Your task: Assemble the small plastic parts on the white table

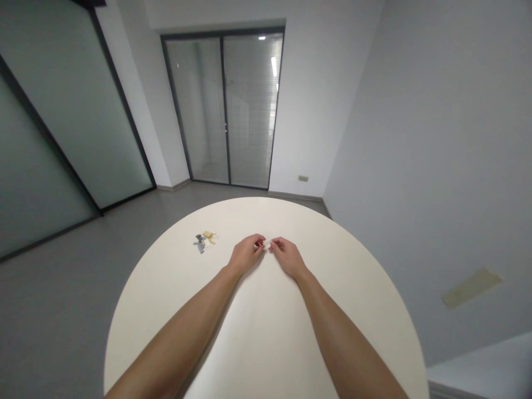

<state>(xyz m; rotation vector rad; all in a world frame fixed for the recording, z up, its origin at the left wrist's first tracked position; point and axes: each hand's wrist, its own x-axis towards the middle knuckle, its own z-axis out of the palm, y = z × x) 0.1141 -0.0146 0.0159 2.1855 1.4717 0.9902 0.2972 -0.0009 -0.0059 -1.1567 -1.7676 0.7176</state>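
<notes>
My left hand and my right hand meet over the middle of a round cream table. Both are closed in a pinch on one tiny white piece held between their fingertips; it is too small to name. A little heap of small pieces, yellow, grey and white, lies on the table to the left of my left hand, a hand's width away.
Frosted glass sliding doors stand at the far end of the room, with glass partitions along the left. A plain wall runs close past the table on the right. Grey floor surrounds the table.
</notes>
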